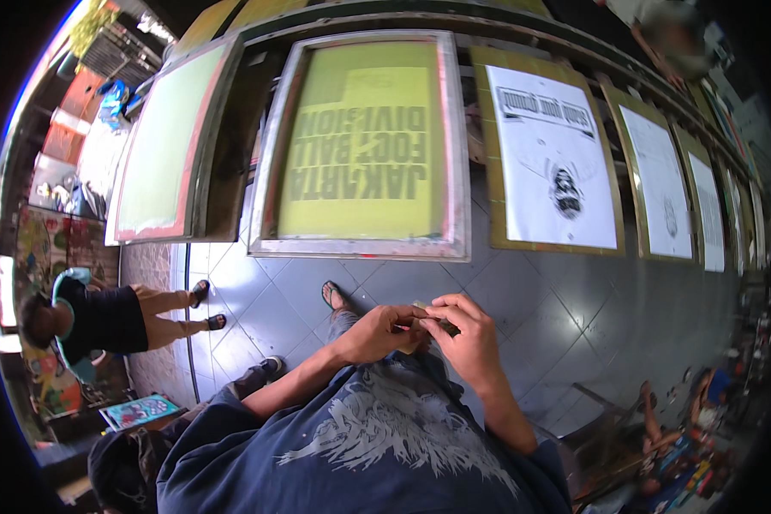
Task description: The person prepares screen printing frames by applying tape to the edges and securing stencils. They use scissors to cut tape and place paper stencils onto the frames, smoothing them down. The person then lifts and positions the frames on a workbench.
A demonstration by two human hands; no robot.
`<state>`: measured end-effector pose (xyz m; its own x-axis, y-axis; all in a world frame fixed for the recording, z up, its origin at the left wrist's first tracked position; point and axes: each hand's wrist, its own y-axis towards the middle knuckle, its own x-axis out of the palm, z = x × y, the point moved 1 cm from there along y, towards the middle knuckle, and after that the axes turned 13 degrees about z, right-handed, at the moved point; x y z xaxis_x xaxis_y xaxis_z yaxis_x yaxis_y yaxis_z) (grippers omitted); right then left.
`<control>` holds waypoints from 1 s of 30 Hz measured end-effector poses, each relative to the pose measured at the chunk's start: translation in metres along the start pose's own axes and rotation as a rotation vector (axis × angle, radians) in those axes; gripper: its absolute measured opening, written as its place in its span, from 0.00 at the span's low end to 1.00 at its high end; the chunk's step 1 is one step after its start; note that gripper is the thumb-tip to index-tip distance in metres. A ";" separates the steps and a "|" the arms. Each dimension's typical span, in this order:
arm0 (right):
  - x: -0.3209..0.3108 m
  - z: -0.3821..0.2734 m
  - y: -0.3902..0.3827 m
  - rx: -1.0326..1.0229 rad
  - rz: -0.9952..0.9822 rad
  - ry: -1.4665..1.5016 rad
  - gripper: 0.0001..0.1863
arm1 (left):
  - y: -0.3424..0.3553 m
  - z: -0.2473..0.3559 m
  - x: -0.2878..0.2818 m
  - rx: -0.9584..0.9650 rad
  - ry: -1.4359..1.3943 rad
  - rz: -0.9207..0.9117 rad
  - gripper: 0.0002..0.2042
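Both hands were up in front of the dark blue shirt, working fingertip to fingertip. Left hand: fingers curled in, nearly closed on a small pale item. Right hand: thumb and fingertips pinched at the same item, remaining fingers loosely bent. Item sat between the hands, mostly covered; too small to identify. Screen-printing frame with yellow-green mesh was ahead, well apart from the hands; white printed sheet on a board to its right, second framed screen to its left. Step in hand looked like fine two-handed fingertip work. Next move, my read: called for a light pinch, one hand steadying while the other shifted grip.
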<state>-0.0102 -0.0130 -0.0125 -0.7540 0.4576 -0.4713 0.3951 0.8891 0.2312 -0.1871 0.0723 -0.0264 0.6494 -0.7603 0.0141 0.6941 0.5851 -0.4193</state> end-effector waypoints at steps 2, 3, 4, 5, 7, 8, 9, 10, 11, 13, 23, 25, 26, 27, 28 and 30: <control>0.038 -0.019 0.008 -0.044 0.033 0.015 0.08 | -0.012 -0.005 -0.038 -0.001 -0.053 0.030 0.17; 0.061 -0.030 0.011 -0.077 0.042 0.022 0.08 | -0.020 -0.009 -0.061 -0.004 -0.095 0.044 0.17; 0.082 -0.045 0.014 -0.108 0.057 0.034 0.08 | -0.030 -0.010 -0.083 -0.006 -0.140 0.054 0.17; 0.105 -0.061 0.016 -0.088 0.029 0.038 0.08 | -0.044 -0.012 -0.108 -0.032 -0.175 0.065 0.18; 0.148 -0.081 0.028 -0.061 -0.010 0.045 0.07 | -0.065 -0.022 -0.151 -0.063 -0.201 0.092 0.19; 0.168 -0.095 0.032 -0.079 -0.019 0.021 0.07 | -0.077 -0.025 -0.170 -0.053 -0.253 0.101 0.20; 0.187 -0.105 0.034 -0.090 -0.031 -0.004 0.07 | -0.082 -0.030 -0.186 0.095 -0.076 0.145 0.21; 0.204 -0.114 0.033 -0.091 -0.051 -0.029 0.06 | -0.090 -0.038 -0.201 0.023 -0.196 0.144 0.21; 0.222 -0.124 0.036 -0.026 -0.077 -0.010 0.06 | -0.097 -0.043 -0.221 -0.057 -0.304 0.149 0.21; 0.261 -0.135 0.053 -0.089 -0.073 -0.035 0.06 | -0.106 -0.047 -0.264 -0.170 -0.390 0.112 0.20; 0.342 -0.193 0.074 -0.183 -0.207 0.031 0.08 | -0.149 -0.051 -0.354 -0.222 -0.448 0.135 0.22; 0.350 -0.200 0.074 -0.250 -0.176 -0.026 0.07 | -0.150 -0.055 -0.362 -0.198 -0.388 0.158 0.23; 0.354 -0.203 0.074 -0.276 -0.165 -0.053 0.07 | -0.152 -0.056 -0.364 -0.191 -0.348 0.165 0.24; 0.357 -0.204 0.074 -0.288 -0.140 -0.064 0.07 | -0.154 -0.057 -0.366 -0.188 -0.382 0.133 0.25; 0.359 -0.206 0.075 -0.301 -0.123 -0.074 0.07 | -0.156 -0.058 -0.367 -0.182 -0.410 0.101 0.26; 0.361 -0.207 0.076 -0.306 -0.098 -0.096 0.07 | -0.161 -0.058 -0.367 -0.114 -0.413 0.063 0.29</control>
<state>-0.3612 0.2225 0.0113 -0.7221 0.3796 -0.5783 0.1361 0.8976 0.4193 -0.5549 0.2404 -0.0172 0.7751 -0.5340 0.3376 0.6256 0.5743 -0.5280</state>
